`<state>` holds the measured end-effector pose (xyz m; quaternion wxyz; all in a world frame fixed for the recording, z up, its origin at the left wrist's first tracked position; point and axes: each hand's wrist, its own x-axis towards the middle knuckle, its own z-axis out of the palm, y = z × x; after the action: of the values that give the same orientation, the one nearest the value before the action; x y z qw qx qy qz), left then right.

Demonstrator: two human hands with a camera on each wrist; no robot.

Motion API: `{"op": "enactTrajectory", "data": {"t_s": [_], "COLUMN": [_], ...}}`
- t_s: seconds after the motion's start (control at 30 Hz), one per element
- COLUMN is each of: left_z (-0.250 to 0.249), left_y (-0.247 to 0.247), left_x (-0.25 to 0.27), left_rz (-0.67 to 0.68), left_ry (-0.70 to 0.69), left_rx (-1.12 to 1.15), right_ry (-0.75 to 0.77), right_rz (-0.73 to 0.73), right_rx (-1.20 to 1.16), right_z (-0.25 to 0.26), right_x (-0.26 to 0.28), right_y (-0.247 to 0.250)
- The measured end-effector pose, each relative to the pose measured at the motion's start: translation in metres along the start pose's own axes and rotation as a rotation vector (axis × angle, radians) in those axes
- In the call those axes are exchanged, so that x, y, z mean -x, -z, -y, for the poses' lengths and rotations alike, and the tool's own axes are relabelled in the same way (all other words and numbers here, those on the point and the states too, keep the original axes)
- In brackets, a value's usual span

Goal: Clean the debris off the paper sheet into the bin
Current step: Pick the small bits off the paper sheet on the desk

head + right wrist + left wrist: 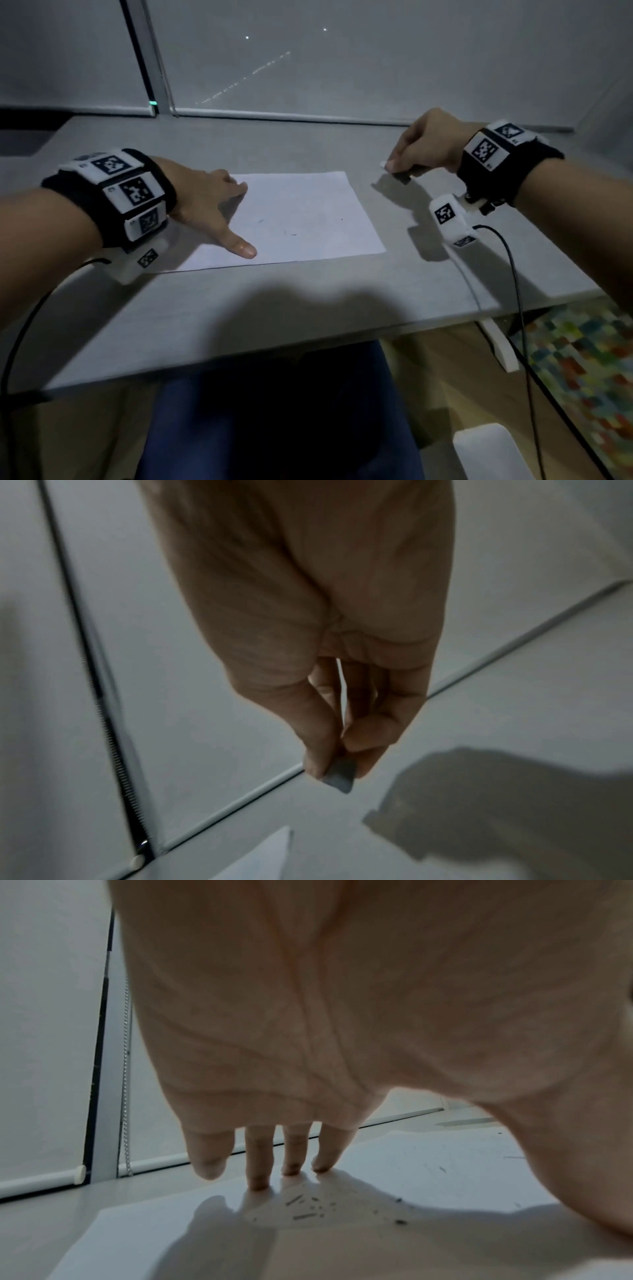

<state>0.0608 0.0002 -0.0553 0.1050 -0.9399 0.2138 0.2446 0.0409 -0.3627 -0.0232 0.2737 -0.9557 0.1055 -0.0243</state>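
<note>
Grey desk (308, 308), flat paper sheet (308, 212).

A grey table (308, 308) carries a white paper sheet (301, 212), lying flat near its middle. Small dark debris (304, 1208) is scattered over the sheet

The left hand (202, 202) lies flat, fingers spread, on the paper sheet (301, 212); the right hand (424, 144) hovers beyond the sheet's far right corner, fingertips pinched together.

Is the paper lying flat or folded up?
Flat. The paper sheet lies spread on the desk, with the left hand pressing its edge.
</note>
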Motion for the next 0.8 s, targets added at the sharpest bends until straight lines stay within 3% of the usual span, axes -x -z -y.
{"op": "enactTrajectory", "data": {"t_s": [0.2,0.47,0.6,0.67,0.8], "left_z": [-0.008,-0.019,-0.011,-0.006,0.015], "left_y": [0.006,0.002,0.001,0.006,0.020], "left_x": [0.007,0.006,0.002,0.004,0.016], "left_rz": [0.013,-0.025,-0.126,-0.221,-0.407], "left_ry": [0.024,0.061,-0.008,-0.015,0.107], "left_rx": [0.038,0.016,0.024,0.117,0.227], "right_ry": [-0.217,-0.208,-0.069,-0.050,-0.059], "right_rz": [-0.032,0.015,-0.088,-0.007,0.140], "right_rx": [-0.097,0.095,0.155,0.123,0.209], "right_z": [-0.046,-0.038,0.003,0.024,0.050], "right_x": [0.019,0.014,0.023,0.021,0.023], "right_y": [-0.011,-0.026,-0.033,-0.043,-0.063]}}
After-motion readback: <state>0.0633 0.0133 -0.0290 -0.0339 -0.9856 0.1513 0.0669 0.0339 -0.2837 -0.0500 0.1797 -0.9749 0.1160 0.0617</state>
